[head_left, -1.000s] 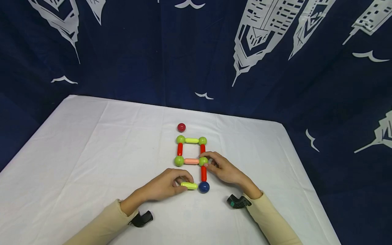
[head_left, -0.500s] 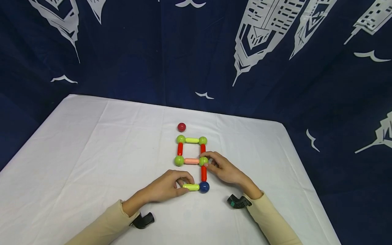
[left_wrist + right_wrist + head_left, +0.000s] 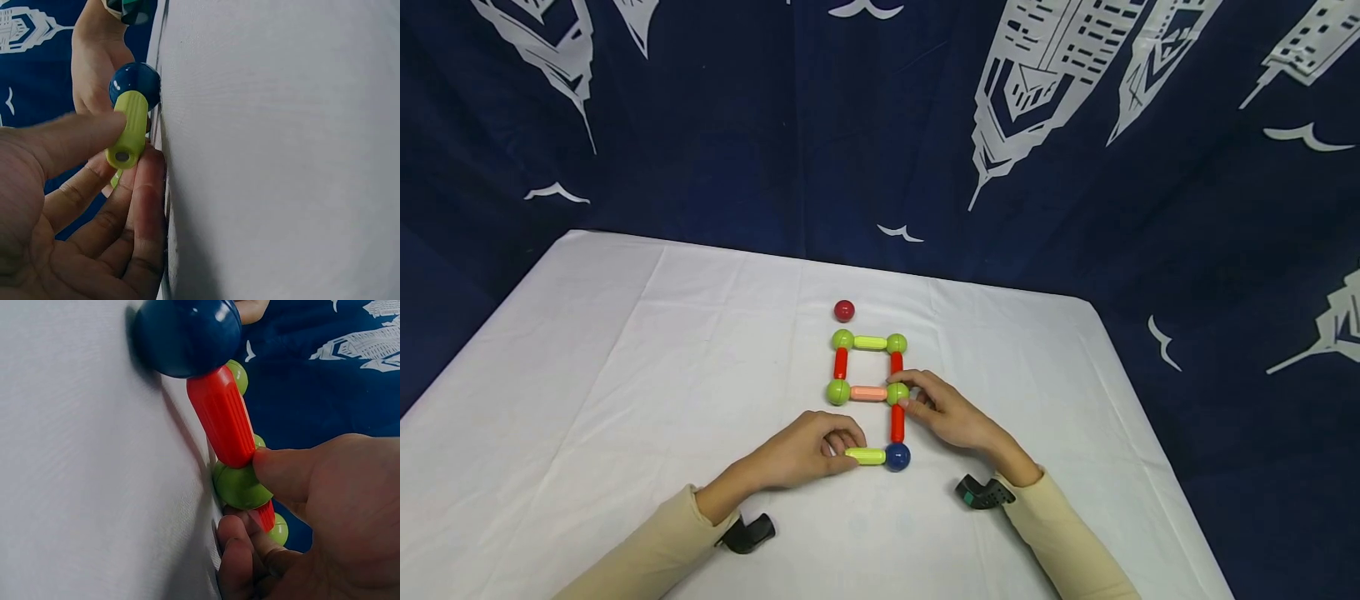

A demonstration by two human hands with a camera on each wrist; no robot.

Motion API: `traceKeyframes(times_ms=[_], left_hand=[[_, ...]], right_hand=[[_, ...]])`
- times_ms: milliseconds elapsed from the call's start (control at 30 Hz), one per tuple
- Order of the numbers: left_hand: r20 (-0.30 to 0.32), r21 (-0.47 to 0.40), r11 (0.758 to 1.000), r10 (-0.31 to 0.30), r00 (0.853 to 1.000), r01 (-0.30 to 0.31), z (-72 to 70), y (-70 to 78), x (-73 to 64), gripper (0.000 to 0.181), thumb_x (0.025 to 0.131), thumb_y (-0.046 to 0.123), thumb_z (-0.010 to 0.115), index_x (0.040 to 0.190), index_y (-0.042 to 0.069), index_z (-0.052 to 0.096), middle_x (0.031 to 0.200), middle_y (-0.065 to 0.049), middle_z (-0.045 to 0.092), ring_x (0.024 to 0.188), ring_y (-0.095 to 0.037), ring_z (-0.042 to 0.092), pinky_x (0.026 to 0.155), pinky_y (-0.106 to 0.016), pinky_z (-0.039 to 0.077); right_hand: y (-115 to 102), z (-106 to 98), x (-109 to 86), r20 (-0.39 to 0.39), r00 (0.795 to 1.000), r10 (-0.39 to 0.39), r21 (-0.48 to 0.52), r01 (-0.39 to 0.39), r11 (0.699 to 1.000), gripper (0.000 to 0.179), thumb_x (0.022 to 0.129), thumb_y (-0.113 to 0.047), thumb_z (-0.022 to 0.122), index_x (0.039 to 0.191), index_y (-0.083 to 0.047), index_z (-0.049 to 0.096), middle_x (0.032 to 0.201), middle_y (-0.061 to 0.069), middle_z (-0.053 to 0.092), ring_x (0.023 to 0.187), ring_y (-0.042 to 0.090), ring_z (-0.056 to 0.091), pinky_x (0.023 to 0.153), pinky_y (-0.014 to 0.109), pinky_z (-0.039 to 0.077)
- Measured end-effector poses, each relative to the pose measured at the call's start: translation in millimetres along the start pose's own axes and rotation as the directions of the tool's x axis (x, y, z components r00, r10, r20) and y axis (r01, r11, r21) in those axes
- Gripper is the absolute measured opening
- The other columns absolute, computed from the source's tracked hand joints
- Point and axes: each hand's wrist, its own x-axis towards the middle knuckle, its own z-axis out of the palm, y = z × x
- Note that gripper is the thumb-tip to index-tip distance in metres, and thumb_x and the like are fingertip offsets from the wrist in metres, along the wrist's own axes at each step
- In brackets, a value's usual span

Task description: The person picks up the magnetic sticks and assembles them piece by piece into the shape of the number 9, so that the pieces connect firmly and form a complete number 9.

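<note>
My left hand (image 3: pixel 801 452) pinches a yellow-green magnetic rod (image 3: pixel 868 456) between thumb and fingers. The rod's right end touches a blue ball (image 3: pixel 897 457), and its open end faces the camera in the left wrist view. With thumb and fingers, my right hand (image 3: pixel 953 415) holds a green ball (image 3: pixel 897 393) at the square's near right corner. A red rod (image 3: pixel 224 419) joins that ball to the blue one. The square has green balls at its corners, with red rods at the sides, a yellow-green rod (image 3: pixel 870 342) at the far side and a salmon rod (image 3: pixel 868 393) nearest me.
A loose red ball (image 3: pixel 844 311) lies just beyond the square. Everything lies on a white cloth-covered table (image 3: pixel 700 350), with a dark blue printed curtain (image 3: pixel 715 125) behind its far edge. Black wrist devices (image 3: pixel 985 492) sit at both sleeves.
My left hand has brought the yellow-green rod rightward against the blue ball, closing a small gap. Then rod and ball shifted very slightly left. My right hand has stayed in place.
</note>
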Motion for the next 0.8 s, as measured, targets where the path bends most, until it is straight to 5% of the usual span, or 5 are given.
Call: traceKeyframes(times_ms=[233, 367, 567, 800], left_hand=[[0.006, 0.002, 1.000, 0.000, 1.000, 0.000, 0.3, 0.0, -1.4, 0.012, 0.090, 0.007, 0.073, 0.102, 0.009, 0.071, 0.084, 0.004, 0.063, 0.077, -0.006, 0.055, 0.071, -0.019, 0.050], [0.001, 0.010, 1.000, 0.016, 1.000, -0.016, 0.5, -0.5, -1.9, 0.013, 0.090, 0.007, 0.073, 0.103, 0.010, 0.071, 0.085, 0.004, 0.064, 0.079, -0.005, 0.056, 0.071, -0.020, 0.050], [-0.006, 0.032, 0.999, 0.042, 0.999, -0.041, 0.6, -1.9, -1.3, 0.014, 0.090, 0.007, 0.072, 0.105, 0.009, 0.071, 0.088, 0.003, 0.065, 0.080, -0.005, 0.056, 0.071, -0.020, 0.050], [-0.016, 0.057, 0.997, 0.060, 0.998, -0.059, 1.5, -2.4, -1.2, 0.015, 0.091, 0.004, 0.071, 0.105, 0.009, 0.071, 0.087, 0.003, 0.064, 0.080, -0.003, 0.056, 0.071, -0.019, 0.051]], right_hand=[[-14.1, -9.2, -8.9, 0.046, 0.999, 0.010, -0.068, -0.007, 0.998, 0.044, 0.102, -0.022, 0.058, 0.145, -0.019, 0.049, 0.116, 0.008, 0.055, 0.090, 0.016, 0.050, 0.077, 0.028, 0.044], [-29.5, -16.9, -18.3, 0.111, 0.994, -0.008, -0.105, 0.019, 0.994, 0.040, 0.101, -0.024, 0.060, 0.140, -0.018, 0.052, 0.104, 0.003, 0.062, 0.081, 0.012, 0.054, 0.072, 0.025, 0.046], [-44.0, -14.5, -24.8, 0.295, 0.951, -0.094, -0.086, 0.124, 0.989, 0.030, 0.103, -0.030, 0.057, 0.127, -0.013, 0.059, 0.092, -0.004, 0.061, 0.080, 0.009, 0.054, 0.072, 0.023, 0.045], [-46.0, -6.4, -27.3, 0.416, 0.907, 0.062, -0.101, -0.021, 0.995, 0.025, 0.102, -0.039, 0.057, 0.123, -0.028, 0.062, 0.072, -0.011, 0.049, 0.064, 0.003, 0.045, 0.062, 0.020, 0.037]])
